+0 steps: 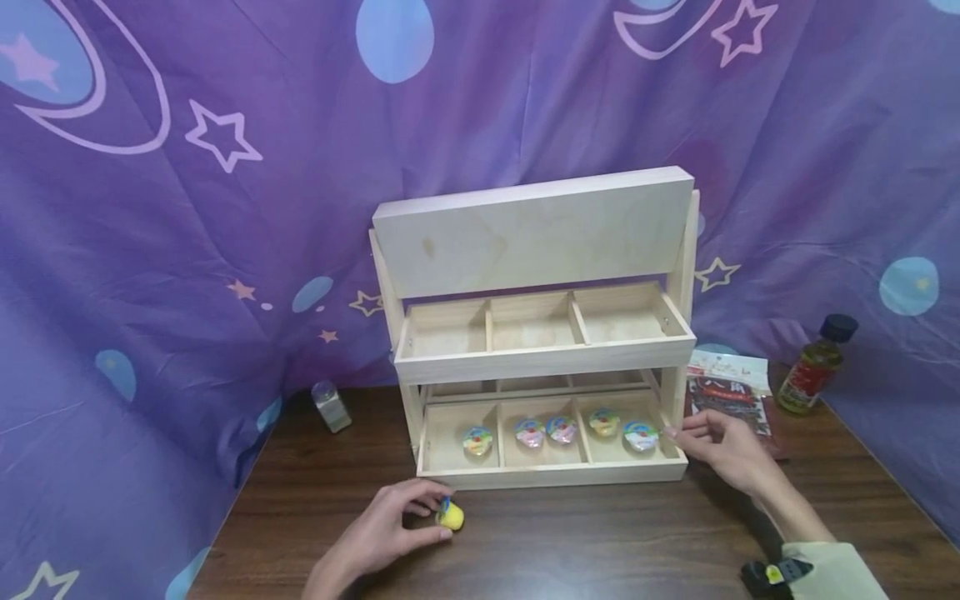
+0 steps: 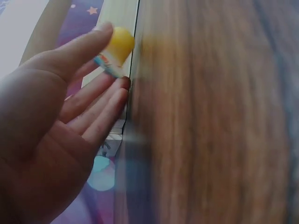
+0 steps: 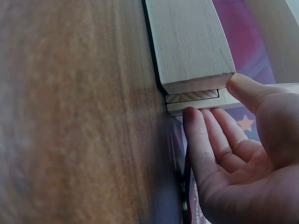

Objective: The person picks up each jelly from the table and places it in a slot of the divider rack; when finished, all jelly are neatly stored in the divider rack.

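Observation:
Between the thumb and fingertips of my left hand is a small yellow jelly cup with a printed lid, just in front of the wooden rack's lower left corner. The left wrist view shows the thumb on the yellow cup and fingertips by its lid. My right hand grips the lower right corner of the two-tier wooden rack, thumb at the tray's edge and fingertips against the side. In the lower tray, one jelly cup sits left, two pinkish ones in the middle, two more at right.
The upper tray has three compartments under a raised wooden board. A small capped jar lies left of the rack. Behind my right hand are a food packet and a dark-capped bottle. A purple curtain hangs behind.

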{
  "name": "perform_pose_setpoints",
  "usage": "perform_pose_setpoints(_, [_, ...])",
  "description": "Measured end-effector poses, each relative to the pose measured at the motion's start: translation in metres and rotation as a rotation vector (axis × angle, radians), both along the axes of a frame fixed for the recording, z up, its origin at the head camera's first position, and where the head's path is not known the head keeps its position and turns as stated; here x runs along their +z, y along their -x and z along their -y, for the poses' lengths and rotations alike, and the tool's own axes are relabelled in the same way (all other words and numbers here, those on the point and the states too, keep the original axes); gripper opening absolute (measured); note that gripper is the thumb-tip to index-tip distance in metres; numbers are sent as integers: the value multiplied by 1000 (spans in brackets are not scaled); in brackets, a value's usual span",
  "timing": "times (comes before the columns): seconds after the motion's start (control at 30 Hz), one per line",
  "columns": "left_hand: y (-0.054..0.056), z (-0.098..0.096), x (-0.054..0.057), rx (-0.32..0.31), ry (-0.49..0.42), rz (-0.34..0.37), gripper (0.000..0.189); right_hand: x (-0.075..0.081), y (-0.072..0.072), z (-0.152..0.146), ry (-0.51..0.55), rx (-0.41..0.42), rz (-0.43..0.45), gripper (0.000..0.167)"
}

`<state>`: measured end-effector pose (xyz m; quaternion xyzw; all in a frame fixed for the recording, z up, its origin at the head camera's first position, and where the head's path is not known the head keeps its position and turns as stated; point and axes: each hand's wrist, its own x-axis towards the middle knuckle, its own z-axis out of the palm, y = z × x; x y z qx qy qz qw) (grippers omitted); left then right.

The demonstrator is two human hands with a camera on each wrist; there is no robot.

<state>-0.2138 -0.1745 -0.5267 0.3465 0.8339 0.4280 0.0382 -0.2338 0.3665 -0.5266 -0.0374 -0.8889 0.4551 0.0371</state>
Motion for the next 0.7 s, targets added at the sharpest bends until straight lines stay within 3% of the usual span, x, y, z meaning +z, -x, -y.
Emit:
perform_pose_setpoints(0.3, [0,-9,4,55,-76,-14,45,1,0,0,10,-3,5,54])
perform_pose_setpoints(0.47, [3,-13,8,37,-103,-59,44,0,0,0,21,-4,7,54])
perform_pose_setpoints(0.7, [12,-16,23,4,-162,-148,39,-1,0,0,28,0,-1,52])
